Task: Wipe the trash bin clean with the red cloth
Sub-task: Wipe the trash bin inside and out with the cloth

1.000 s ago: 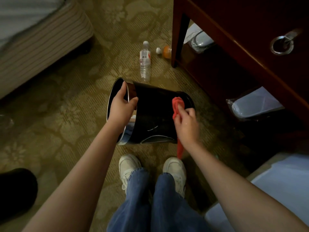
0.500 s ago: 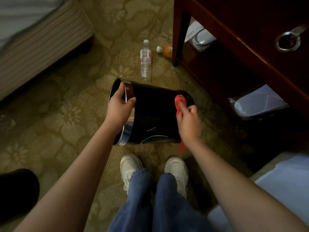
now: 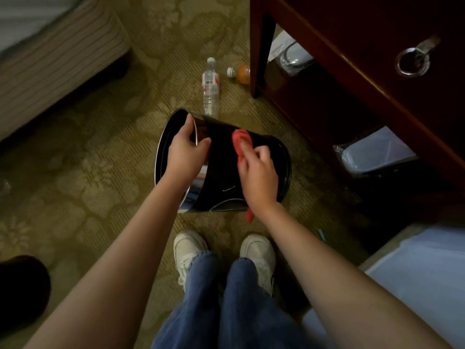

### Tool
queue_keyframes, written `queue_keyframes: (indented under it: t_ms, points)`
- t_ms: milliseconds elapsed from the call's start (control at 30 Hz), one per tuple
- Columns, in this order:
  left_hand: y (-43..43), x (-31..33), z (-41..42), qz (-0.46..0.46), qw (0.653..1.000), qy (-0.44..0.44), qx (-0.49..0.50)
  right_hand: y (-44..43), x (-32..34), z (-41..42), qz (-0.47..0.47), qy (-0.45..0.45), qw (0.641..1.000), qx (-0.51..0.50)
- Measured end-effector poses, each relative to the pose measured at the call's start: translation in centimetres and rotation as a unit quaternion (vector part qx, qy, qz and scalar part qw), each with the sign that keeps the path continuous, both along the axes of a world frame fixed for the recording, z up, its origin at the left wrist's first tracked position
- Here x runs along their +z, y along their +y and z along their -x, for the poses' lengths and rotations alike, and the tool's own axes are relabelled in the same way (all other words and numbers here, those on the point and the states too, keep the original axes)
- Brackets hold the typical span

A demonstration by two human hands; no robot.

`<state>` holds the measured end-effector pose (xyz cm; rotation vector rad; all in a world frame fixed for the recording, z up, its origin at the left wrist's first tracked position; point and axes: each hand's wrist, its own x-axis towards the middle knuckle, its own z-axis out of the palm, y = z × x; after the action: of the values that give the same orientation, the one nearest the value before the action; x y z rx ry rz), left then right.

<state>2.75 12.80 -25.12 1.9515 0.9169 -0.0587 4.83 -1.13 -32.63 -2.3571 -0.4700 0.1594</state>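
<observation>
Fingers (image 3: 263, 152) of your right hand (image 3: 259, 177) are curled on the red cloth (image 3: 241, 140), pressing it against the upper wall of the trash bin (image 3: 221, 172). Bin lies on its side ahead of your shoes (image 3: 190, 248), long axis left to right: mouth at your left, base at your right. Your left hand (image 3: 185, 157) is clamped on the mouth rim. Judged: the wall not yet covered lies leftward of the cloth, toward that rim. Against the frame half a second back: cloth has travelled from the base end to mid-wall, nearer the left hand; bin unmoved.
</observation>
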Motion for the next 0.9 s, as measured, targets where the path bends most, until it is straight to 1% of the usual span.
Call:
queue_keyframes:
  t_ms: [67, 133, 200, 300, 333, 433, 567, 633, 733, 833, 900]
  points:
    - [-0.2, 0.1, 0.1, 0.005, 1.000, -0.003, -0.004, -1.1, -0.8, -1.1, 0.050, 0.048, 0.997, -0.027]
    - [-0.3, 0.2, 0.0, 0.005, 1.000, 0.000, 0.002, -1.3, -0.6, -1.9, 0.069, 0.065, 0.995, -0.024]
    - [-0.3, 0.1, -0.2, -0.001, 1.000, -0.003, 0.009, -0.4, 0.8, -1.7, 0.038, 0.054, 0.998, 0.005]
    - [0.1, -0.1, -0.2, -0.006, 1.000, 0.014, 0.015, 2.3, 3.3, 0.6, -0.059, 0.039, 0.995, 0.064]
    - [0.3, -0.1, -0.1, -0.001, 1.000, 0.016, 0.018, 3.0, 3.7, 1.3, -0.074, 0.036, 0.994, 0.070]
    - [0.9, -0.1, 0.4, 0.007, 1.000, 0.015, 0.024, 3.4, 3.4, 1.2, -0.044, 0.020, 0.997, 0.068]
    - [1.2, -0.3, 1.1, 0.020, 0.999, 0.007, 0.038, 4.2, 2.9, -1.5, 0.020, 0.094, 0.995, 0.012]
    - [1.2, -0.2, 1.1, 0.018, 0.999, 0.009, 0.041, 4.9, 3.3, -2.0, 0.057, 0.105, 0.993, 0.007]
    - [1.5, -0.1, 1.4, 0.007, 0.999, 0.017, 0.042, 4.8, 3.6, -1.2, 0.054, 0.082, 0.995, 0.020]
    - [1.9, -0.1, 2.0, -0.001, 0.999, 0.027, 0.026, 4.1, 3.9, 1.2, 0.023, 0.037, 0.996, 0.084]
    - [2.4, -0.3, 2.4, 0.002, 0.999, 0.033, 0.027, 4.1, 4.2, 1.6, 0.016, 0.029, 0.993, 0.111]
